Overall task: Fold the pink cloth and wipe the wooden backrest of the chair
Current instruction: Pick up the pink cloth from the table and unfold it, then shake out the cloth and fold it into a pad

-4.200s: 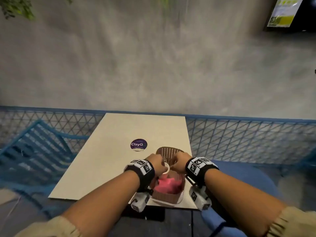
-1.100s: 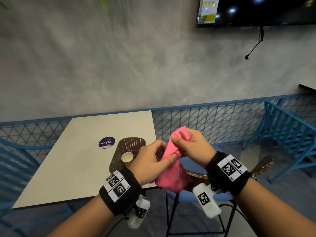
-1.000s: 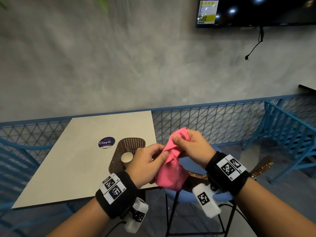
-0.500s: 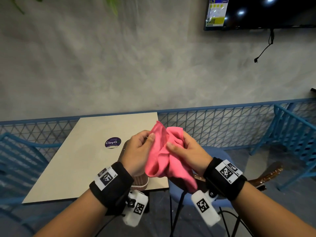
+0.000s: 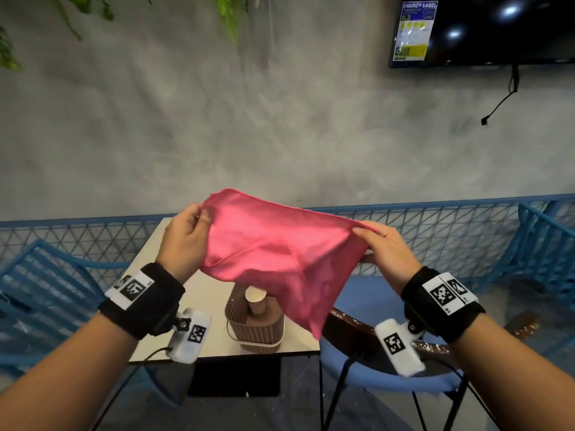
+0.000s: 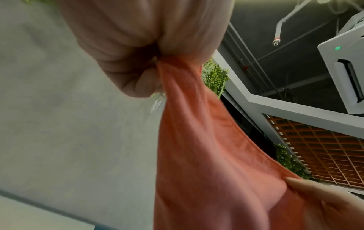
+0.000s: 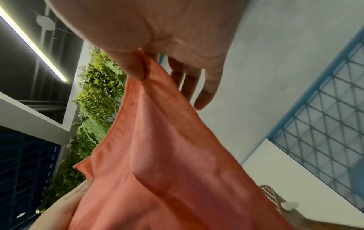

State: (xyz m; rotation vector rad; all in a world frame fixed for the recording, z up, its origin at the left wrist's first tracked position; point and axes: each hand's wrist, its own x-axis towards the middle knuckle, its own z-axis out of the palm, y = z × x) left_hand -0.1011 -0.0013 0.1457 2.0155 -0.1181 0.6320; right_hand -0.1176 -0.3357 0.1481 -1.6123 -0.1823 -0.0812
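Cloth [image 5: 277, 253], soft pink, rumpled, spread wide, left hand [image 5: 183, 241] and right hand [image 5: 389, 253] fingers pinching corners

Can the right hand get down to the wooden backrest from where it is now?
Probably yes. The right hand hangs just above the wooden backrest with nothing between them, but it pinches one corner of the pink cloth, which is spread, not yet folded.
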